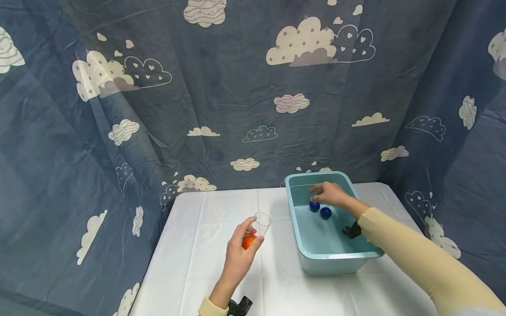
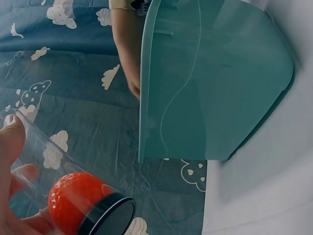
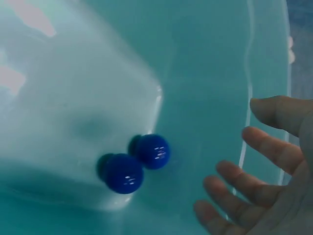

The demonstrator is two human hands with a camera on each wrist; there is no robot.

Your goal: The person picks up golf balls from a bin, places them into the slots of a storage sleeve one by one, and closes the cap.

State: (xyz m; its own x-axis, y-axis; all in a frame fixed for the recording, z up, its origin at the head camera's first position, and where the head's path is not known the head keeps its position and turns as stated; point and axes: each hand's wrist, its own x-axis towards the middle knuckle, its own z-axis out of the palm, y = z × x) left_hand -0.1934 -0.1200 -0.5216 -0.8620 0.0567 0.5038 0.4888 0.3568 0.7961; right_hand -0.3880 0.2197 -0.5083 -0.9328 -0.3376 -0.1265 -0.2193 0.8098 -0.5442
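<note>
My left hand (image 1: pixel 239 255) grips a clear cup (image 1: pixel 262 222) above the white table, its open rim tilted up and away. Inside the cup lies an orange ball (image 2: pixel 73 200), resting near the dark base (image 2: pixel 111 216). Over the inside of a teal tub (image 1: pixel 334 256), my right hand (image 1: pixel 331 194) holds nothing, and its fingers are spread and slightly bent in the right wrist view. Below that hand, two blue balls, one nearer (image 3: pixel 124 174) and one beside it (image 3: pixel 153 152), sit close together on the tub's floor.
The tub stands on the right part of the white table (image 1: pixel 205 245), with high walls around the right hand. Dark blue cloth (image 1: pixel 221 87) with cloud prints hangs behind the table and on both sides.
</note>
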